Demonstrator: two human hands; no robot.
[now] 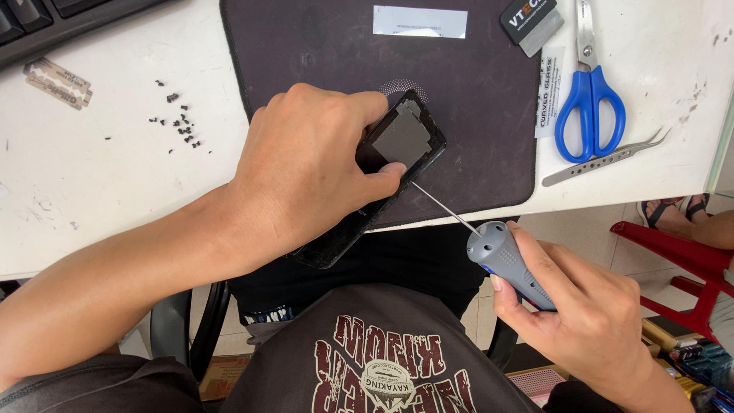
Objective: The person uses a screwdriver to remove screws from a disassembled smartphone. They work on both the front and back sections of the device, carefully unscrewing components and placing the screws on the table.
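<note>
Right hand [589, 306]: nearest the camera, off the counter's edge; fingers clamped on the grey-and-blue handle of a screwdriver [505, 260], its thin shaft angled up and left.
Screwdriver tip: meeting the near edge of the opened phone [382, 168], just beside the left thumb.
Left hand [306, 168]: pressed down over the phone, fingers wrapped round its far side, thumb on the near edge, holding it firm.
Phone: back cover off, grey shield plate showing, lying aslant on the dark mat [474, 99] and overhanging the counter [92, 183] edge.
Step in hand: apparently a screw being worked at the phone's edge; next move likely calls for a steady tip and an unmoving phone.
In the way: left thumb crowding the tip; the overhang leaves little support.
Farther off: loose black screws [180, 122] and a razor blade [57, 82] at left; tweezers [604, 158], blue scissors [589, 99] at right; a white strip [420, 21] and a keyboard corner [46, 19] at the far edge.
</note>
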